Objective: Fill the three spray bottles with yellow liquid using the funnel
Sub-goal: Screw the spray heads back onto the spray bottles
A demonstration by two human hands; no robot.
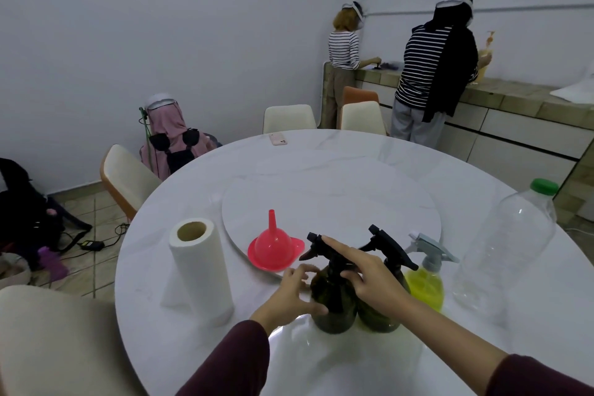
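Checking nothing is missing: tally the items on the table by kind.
Spray bottles: 3 (dark, dark, clear with yellow liquid)
Funnel: 1
Paper towel roll: 1
Large clear bottle: 1
Phone: 1
Total: 7

The right hand [369, 273] covers the neck of the nearer dark spray bottle [332, 305]. The second dark spray bottle [382, 315] is half hidden behind that wrist. The bench [321, 151] runs off the bottom edge.

no readable text, no labels, no brands, no numbers on anything
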